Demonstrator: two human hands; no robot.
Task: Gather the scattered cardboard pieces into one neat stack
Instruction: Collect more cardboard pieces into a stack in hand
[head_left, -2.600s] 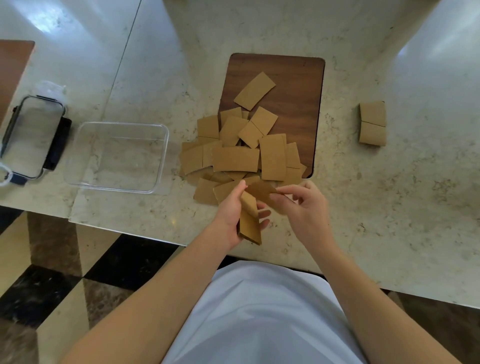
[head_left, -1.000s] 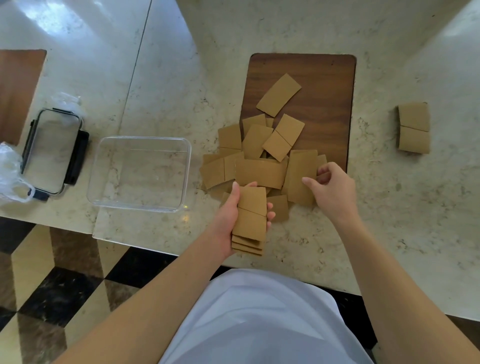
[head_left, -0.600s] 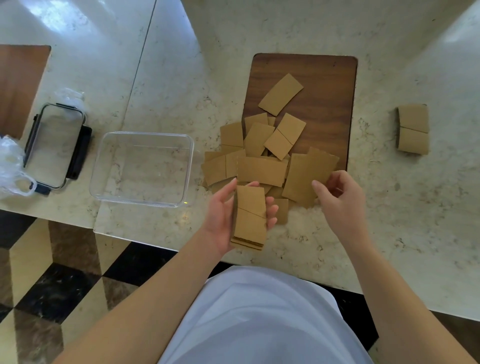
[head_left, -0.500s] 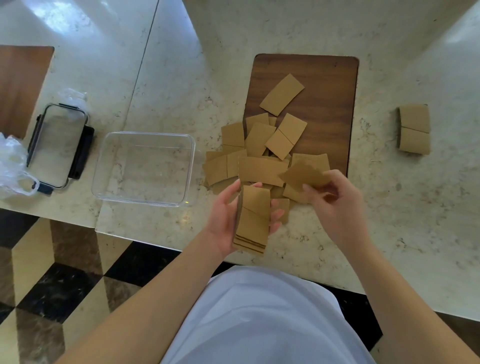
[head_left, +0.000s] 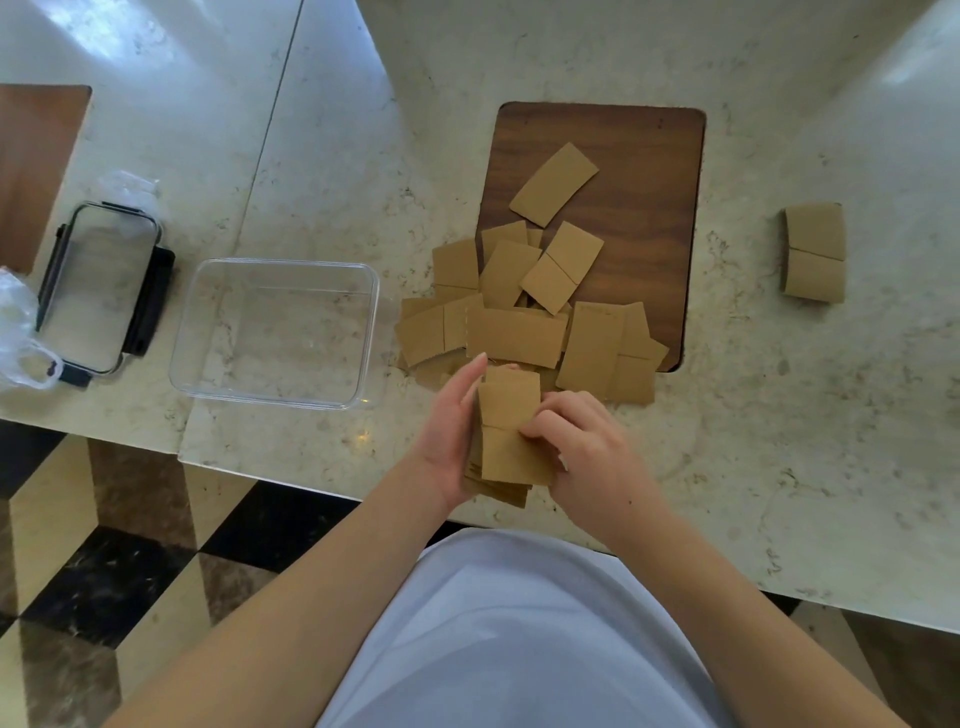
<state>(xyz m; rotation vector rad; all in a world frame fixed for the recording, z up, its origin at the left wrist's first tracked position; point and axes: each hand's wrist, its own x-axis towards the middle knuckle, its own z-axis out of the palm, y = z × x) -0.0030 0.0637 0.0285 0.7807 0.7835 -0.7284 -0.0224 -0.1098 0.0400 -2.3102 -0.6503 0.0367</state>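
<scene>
Holding a small stack of cardboard pieces (head_left: 511, 441) above the near edge of the marble counter (head_left: 779, 441), the left hand (head_left: 451, 431) cups the stack's left side, thumb extended along its edge. The right hand (head_left: 587, 457) meets it from the other side, curled fingers pinching the top piece onto the stack. Just beyond both hands lies the loose heap of cardboard pieces (head_left: 524, 322), overlapping at mixed angles and spilling from the counter onto a dark wooden board (head_left: 649, 171); one piece (head_left: 553, 184) lies apart, farther up the board. To the left of the left hand stands a clear plastic container (head_left: 275, 332), and beyond it a clear lid with black clips (head_left: 101, 288) beside crumpled plastic wrap (head_left: 21, 332). Well to the right of the right hand, a separate short stack of cardboard (head_left: 814, 252) rests on the counter. Nothing lies between the hands and the heap.
</scene>
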